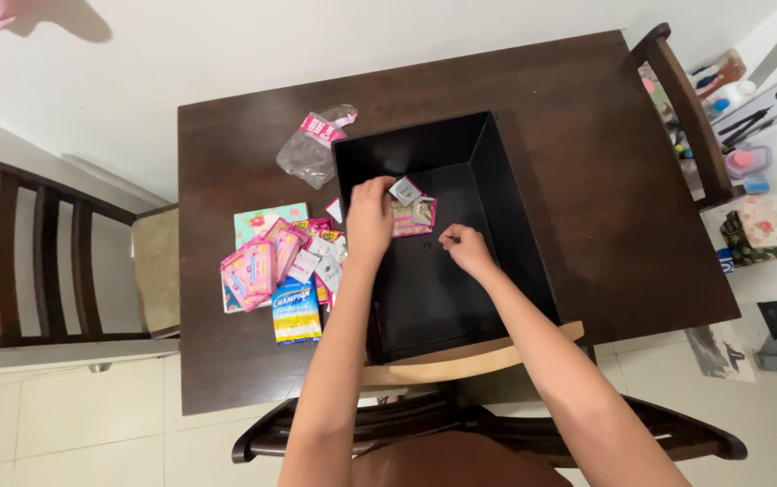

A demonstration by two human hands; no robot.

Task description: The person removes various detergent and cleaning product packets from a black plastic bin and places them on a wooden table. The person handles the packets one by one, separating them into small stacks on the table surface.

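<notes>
Dark brown wooden surface carries a black rectangular plastic bin, and both hands reach inside it. Right hand is pinched shut, on what I cannot tell; just beyond, left hand clamps small pink-and-grey sachets. Left of that grip lies a heap of pink packets, with a clear plastic bag farther off.

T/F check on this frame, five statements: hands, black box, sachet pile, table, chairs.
1. Both hands are inside the black box. True: left hand and right hand.
2. The left hand holds small sachets. True.
3. The sachet pile lies right of the box. False: it lies left.
4. The table is white. False: dark brown.
5. The clear plastic bag is inside the box. False: on the table beside it.
</notes>
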